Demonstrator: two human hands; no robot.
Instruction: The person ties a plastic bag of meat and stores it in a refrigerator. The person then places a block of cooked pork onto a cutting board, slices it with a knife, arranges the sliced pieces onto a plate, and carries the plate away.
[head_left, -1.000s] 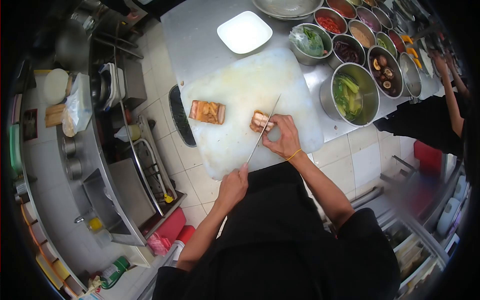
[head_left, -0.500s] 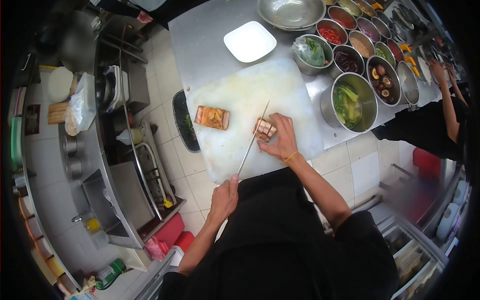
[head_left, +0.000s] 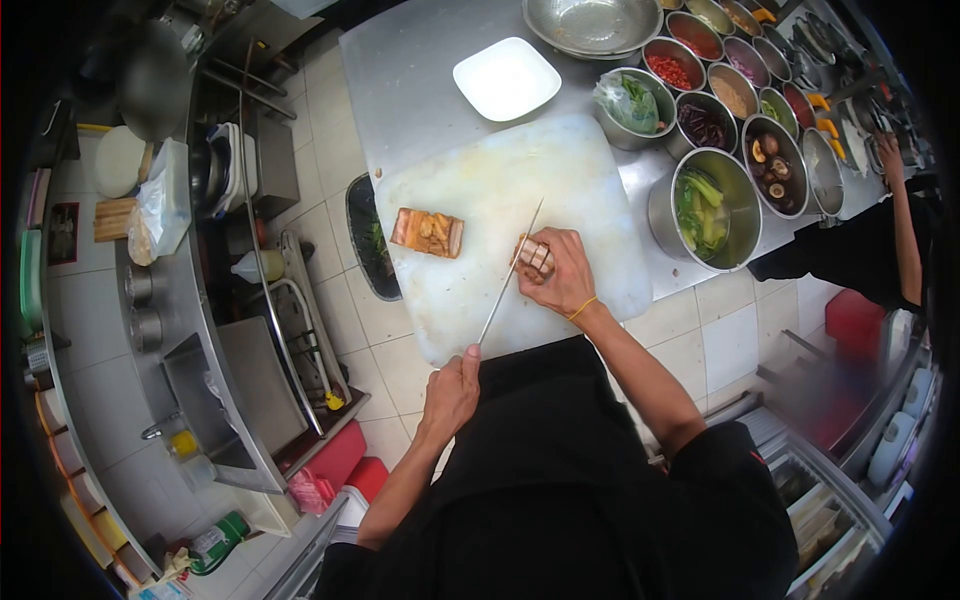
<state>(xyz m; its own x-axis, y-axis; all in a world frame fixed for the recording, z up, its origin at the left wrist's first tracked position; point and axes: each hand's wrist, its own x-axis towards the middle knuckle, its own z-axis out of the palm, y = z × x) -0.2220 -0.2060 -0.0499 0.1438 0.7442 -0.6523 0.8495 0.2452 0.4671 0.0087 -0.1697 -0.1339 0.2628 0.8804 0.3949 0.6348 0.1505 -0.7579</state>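
My left hand (head_left: pixel 452 392) is wrapped around the handle of a long knife (head_left: pixel 500 283). Its thin blade points away from me across the white cutting board (head_left: pixel 480 175). Right beside the blade, my right hand (head_left: pixel 563 275) has its fingers closed around a sliced piece of pork belly (head_left: pixel 537 257). Cut lines show on the meat's top, and the fingers hide part of it. To the left on the board lies a larger block of browned pork belly (head_left: pixel 427 233), touched by neither hand.
A white square dish (head_left: pixel 507 79) and a metal bowl (head_left: pixel 565 28) stand behind the board. To the right are a pot of greens (head_left: pixel 657 210), a bowl of mushrooms (head_left: pixel 748 164) and several ingredient tins. A co-worker's arm (head_left: pixel 905 230) reaches in at far right.
My right hand's fingers have closed in around the sliced pork, covering more of it. The knife stays beside the meat. A person at the top left has gone out of view.
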